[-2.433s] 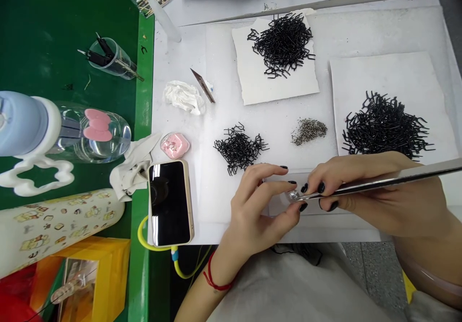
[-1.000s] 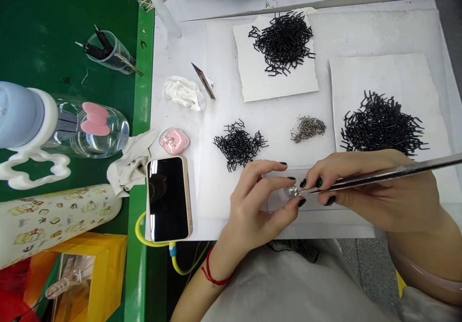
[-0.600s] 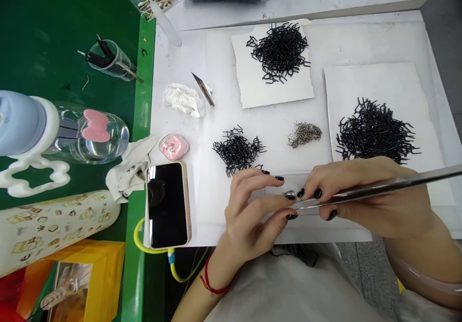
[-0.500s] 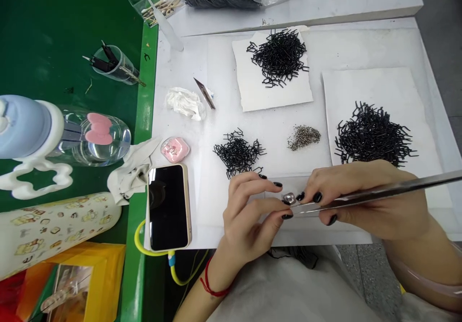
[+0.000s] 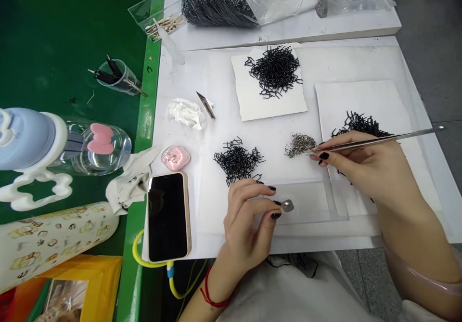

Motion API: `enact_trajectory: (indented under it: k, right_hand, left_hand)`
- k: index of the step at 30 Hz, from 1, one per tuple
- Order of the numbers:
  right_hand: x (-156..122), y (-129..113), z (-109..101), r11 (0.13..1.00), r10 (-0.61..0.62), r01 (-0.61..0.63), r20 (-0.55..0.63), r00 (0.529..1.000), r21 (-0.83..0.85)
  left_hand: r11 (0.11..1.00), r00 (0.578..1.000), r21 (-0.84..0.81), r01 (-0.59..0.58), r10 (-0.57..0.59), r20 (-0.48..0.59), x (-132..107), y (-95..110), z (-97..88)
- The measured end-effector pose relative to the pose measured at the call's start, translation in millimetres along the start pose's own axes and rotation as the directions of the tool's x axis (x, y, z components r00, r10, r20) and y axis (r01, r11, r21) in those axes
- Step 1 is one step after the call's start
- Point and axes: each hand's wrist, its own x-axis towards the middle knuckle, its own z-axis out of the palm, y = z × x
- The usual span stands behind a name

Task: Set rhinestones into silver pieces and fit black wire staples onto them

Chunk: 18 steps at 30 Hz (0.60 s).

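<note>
Far L: green desk top, glossy, bits of debris on it, w/ a paler green strip along its edge.
Bottles: blue-capped bottle w/ white flower-shaped handle, clear water bottle w/ pink bow, printed white flask below.
Cup: clear plastic cup lying on its side, black-handled tools in it.
Phone: phone face up, tan case, yellow cable looping off it; crumpled grey cloth just beside it.
Mid: pink gel pad, white tissue wad, small craft blade.
L hand: L hand clenched, fingertips pinching silver stud over clear acrylic plate; red string bracelet on wrist.
Wire: 3 piles of bent black wire staples on white foam sheet: nearest L hand, on paper, on paper, partly behind R hand.
R hand: R hand grasping long steel tweezers, tips right by grey granule heap.
Top: black wire bundle in clear plastic bag, on white board.
</note>
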Motion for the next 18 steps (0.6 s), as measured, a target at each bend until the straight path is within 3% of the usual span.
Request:
enact_trajectory:
  k: [18]
  right_hand:
    - [1.7,1.0,4.8,0.997,-0.021,0.024,0.044,0.999,-0.078]
  left_hand:
    - [0.998,0.999,-0.051,0.021,-0.019,0.040,0.8,-0.3,1.5]
